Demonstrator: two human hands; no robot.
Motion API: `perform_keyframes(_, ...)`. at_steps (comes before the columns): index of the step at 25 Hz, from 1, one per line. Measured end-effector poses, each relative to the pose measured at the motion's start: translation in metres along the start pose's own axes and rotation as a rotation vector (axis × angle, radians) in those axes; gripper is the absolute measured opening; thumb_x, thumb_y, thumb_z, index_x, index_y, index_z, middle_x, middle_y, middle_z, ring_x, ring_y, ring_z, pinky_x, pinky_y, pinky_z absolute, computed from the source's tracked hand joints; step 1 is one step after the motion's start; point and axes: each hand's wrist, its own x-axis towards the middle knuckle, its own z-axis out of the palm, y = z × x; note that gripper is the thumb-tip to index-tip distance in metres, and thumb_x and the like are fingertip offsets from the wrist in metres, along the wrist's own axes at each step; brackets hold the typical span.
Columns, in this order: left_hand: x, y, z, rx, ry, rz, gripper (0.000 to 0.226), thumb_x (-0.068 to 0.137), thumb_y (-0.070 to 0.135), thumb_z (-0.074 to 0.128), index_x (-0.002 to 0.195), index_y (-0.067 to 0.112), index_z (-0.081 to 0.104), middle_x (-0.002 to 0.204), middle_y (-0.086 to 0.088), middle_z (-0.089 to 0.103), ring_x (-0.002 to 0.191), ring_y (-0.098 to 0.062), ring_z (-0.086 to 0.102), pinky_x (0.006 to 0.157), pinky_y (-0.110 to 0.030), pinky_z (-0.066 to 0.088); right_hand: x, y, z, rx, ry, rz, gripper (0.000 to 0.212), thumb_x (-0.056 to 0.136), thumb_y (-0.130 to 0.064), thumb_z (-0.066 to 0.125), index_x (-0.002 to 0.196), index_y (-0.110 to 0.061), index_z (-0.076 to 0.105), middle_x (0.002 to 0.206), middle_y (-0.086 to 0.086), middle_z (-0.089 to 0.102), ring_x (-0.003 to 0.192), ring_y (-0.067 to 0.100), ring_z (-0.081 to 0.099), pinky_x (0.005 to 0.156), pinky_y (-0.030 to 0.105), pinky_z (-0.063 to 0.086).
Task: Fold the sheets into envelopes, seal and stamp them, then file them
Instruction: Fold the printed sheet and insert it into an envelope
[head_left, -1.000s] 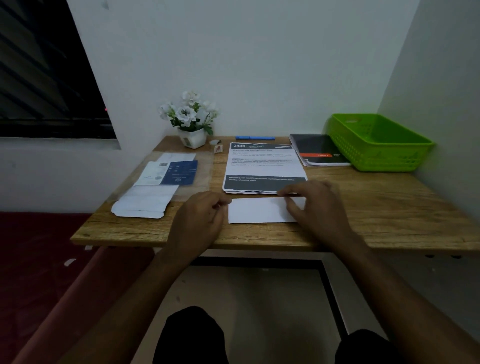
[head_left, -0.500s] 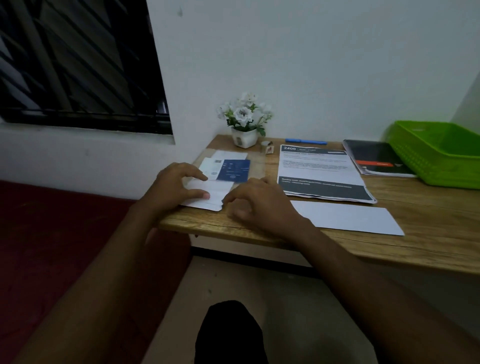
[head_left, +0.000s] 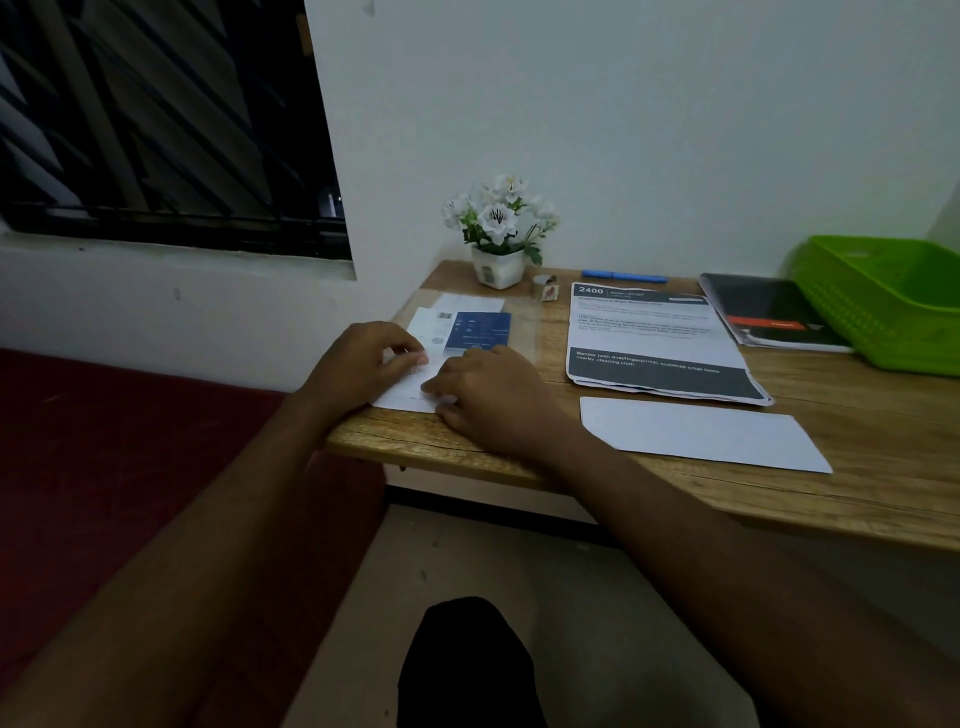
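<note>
On my feed from the head camera, the left hand (head_left: 363, 364) curls over the pile of white envelopes (head_left: 404, 396) at the near left corner of the desk (head_left: 857, 415), fingertips on the top one, though the blur keeps me from telling whether they pinch it or only press. The right hand (head_left: 488, 397) lies just beside it, fingers loosely extended and flat on the same pile, closed on nothing. I judge it steadies the stack so a single envelope can be peeled off. Behind the hands lie a blue card (head_left: 480, 330) and a flower pot (head_left: 497, 266). Further right, the printed sheets (head_left: 649, 332) wait in a stack, and the folded sheet (head_left: 701, 431) lies flat near the front edge, well apart from both hands — ready, by my reading, for its envelope. The green basket (head_left: 883, 301) at far right likely serves for filing.
</note>
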Motion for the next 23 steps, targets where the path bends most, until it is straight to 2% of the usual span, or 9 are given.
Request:
perform_keyframes(3, 0.007, 0.002, -0.002, -0.023, 0.086, 0.021, 0.016, 0.086, 0.020, 0.066, 0.097, 0.011, 0.074, 0.094, -0.003, 0.072, 0.085, -0.013, 0.063, 0.079, -0.030, 0.049, 0.004, -0.002, -0.001, -0.034, 0.025, -0.034, 0.032, 0.093, -0.031, 0.055, 0.124, -0.024, 0.063, 0.110, 0.002, 0.070, 0.096, 0.020, 0.062, 0.079, 0.036, 0.044)
perform_keyframes(5, 0.012, 0.002, -0.004, -0.043, 0.121, 0.004, 0.018, 0.085, 0.020, 0.067, 0.098, 0.009, 0.074, 0.095, -0.002, 0.072, 0.083, -0.011, 0.063, 0.076, -0.022, 0.048, 0.003, -0.003, 0.000, -0.089, 0.054, -0.061, 0.032, 0.093, -0.030, 0.056, 0.125, -0.026, 0.062, 0.109, 0.002, 0.070, 0.093, 0.021, 0.063, 0.074, 0.036, 0.047)
perform_keyframes(8, 0.017, 0.000, -0.006, -0.129, 0.179, -0.058, 0.019, 0.084, 0.022, 0.069, 0.097, 0.009, 0.074, 0.089, 0.006, 0.070, 0.076, 0.001, 0.061, 0.068, -0.008, 0.045, 0.002, -0.001, 0.003, -0.155, 0.088, -0.082, 0.035, 0.092, -0.031, 0.061, 0.127, -0.029, 0.061, 0.118, 0.003, 0.066, 0.100, 0.023, 0.062, 0.074, 0.036, 0.049)
perform_keyframes(11, 0.019, -0.001, -0.006, -0.192, 0.173, -0.091, 0.019, 0.083, 0.021, 0.069, 0.096, 0.009, 0.074, 0.087, 0.005, 0.070, 0.077, 0.001, 0.063, 0.069, -0.010, 0.047, 0.005, -0.002, 0.005, -0.183, 0.073, -0.116, 0.032, 0.094, -0.038, 0.056, 0.124, -0.029, 0.064, 0.128, 0.003, 0.061, 0.108, 0.022, 0.058, 0.077, 0.036, 0.048)
perform_keyframes(14, 0.022, -0.002, -0.006, -0.199, 0.157, -0.088, 0.019, 0.083, 0.023, 0.070, 0.097, 0.010, 0.074, 0.088, 0.008, 0.069, 0.078, 0.003, 0.063, 0.070, -0.011, 0.048, 0.009, -0.006, 0.006, -0.209, 0.074, -0.107, 0.034, 0.093, -0.037, 0.056, 0.123, -0.022, 0.062, 0.121, 0.003, 0.064, 0.105, 0.022, 0.059, 0.077, 0.035, 0.047)
perform_keyframes(17, 0.025, -0.004, -0.009, -0.193, 0.128, -0.066, 0.018, 0.082, 0.023, 0.071, 0.097, 0.015, 0.074, 0.087, 0.012, 0.068, 0.079, 0.006, 0.064, 0.070, -0.010, 0.048, 0.012, -0.012, 0.008, -0.224, 0.108, -0.091, 0.041, 0.089, -0.031, 0.064, 0.127, -0.019, 0.057, 0.120, 0.007, 0.064, 0.103, 0.025, 0.061, 0.075, 0.037, 0.050)
perform_keyframes(20, 0.027, -0.006, -0.014, -0.200, 0.014, -0.046, 0.016, 0.082, 0.021, 0.070, 0.098, 0.019, 0.074, 0.085, 0.013, 0.069, 0.077, 0.005, 0.065, 0.068, -0.009, 0.048, 0.021, -0.017, 0.005, -0.218, 0.119, -0.025, 0.043, 0.090, -0.028, 0.062, 0.130, -0.017, 0.051, 0.127, 0.011, 0.060, 0.102, 0.027, 0.062, 0.076, 0.040, 0.052)
perform_keyframes(21, 0.028, -0.008, -0.016, -0.180, -0.039, -0.046, 0.016, 0.082, 0.020, 0.071, 0.097, 0.017, 0.074, 0.085, 0.011, 0.070, 0.077, 0.004, 0.066, 0.068, -0.010, 0.048, 0.024, -0.018, 0.004, -0.232, 0.112, -0.023, 0.037, 0.091, -0.028, 0.061, 0.126, -0.016, 0.054, 0.123, 0.011, 0.064, 0.097, 0.027, 0.065, 0.075, 0.040, 0.051)
perform_keyframes(23, 0.027, -0.011, -0.018, -0.140, -0.131, -0.049, 0.015, 0.081, 0.018, 0.072, 0.096, 0.017, 0.075, 0.085, 0.009, 0.071, 0.076, 0.004, 0.066, 0.068, -0.010, 0.048, 0.028, -0.021, 0.001, -0.249, 0.115, -0.048, 0.022, 0.092, -0.025, 0.060, 0.110, -0.013, 0.062, 0.100, 0.009, 0.071, 0.076, 0.025, 0.067, 0.063, 0.035, 0.047)
